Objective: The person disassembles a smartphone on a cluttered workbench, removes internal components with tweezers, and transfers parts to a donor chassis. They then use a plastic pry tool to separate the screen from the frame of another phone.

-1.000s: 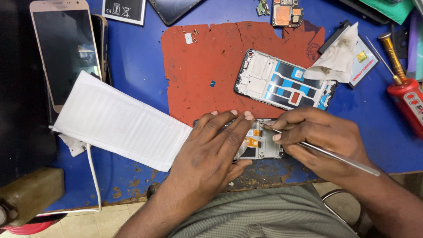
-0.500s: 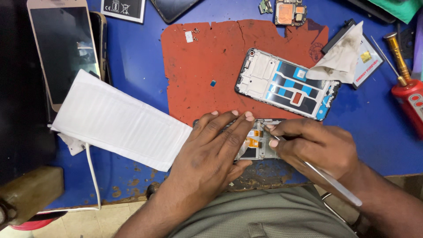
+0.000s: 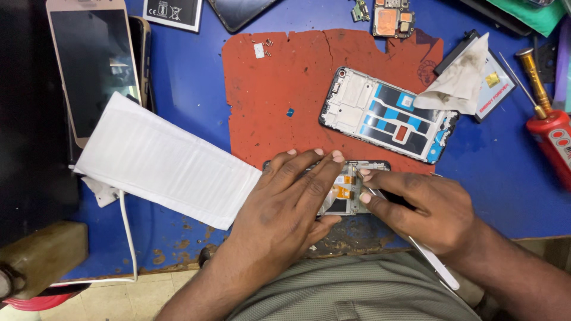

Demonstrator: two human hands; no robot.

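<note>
1. Head view, hands. The left hand (image 3: 291,202) lies flat, fingers spread, pressing down on an opened phone (image 3: 345,187) at the near edge of the tabletop (image 3: 178,65). It grips nothing. The right hand (image 3: 428,208) is closed around a thin metal tool (image 3: 437,267). The tool's tip meets the phone's exposed inside, just beside the left fingertips. Its long end runs back past the wrist, over the tabletop's near edge.

2. Head view, the phone worked on. It lies partly on the near edge of a red mat (image 3: 279,89) and is mostly covered by the left hand. Orange flex parts show between the two hands.

3. Head view, mat. A phone frame (image 3: 386,113) with blue patches lies on the mat's right part, tilted. A few small screws (image 3: 264,43) sit near the mat's far left corner.

4. Head view, rest of the tabletop. A white sheet (image 3: 160,160) lies left of the hands, its corner just beside the left hand. A gold phone (image 3: 95,65) lies face up at the far left corner. A crumpled tissue (image 3: 458,83) overlaps the frame's right end. A red-handled screwdriver (image 3: 550,125) lies at the right edge. A small circuit board (image 3: 392,18) sits at the far edge.
</note>
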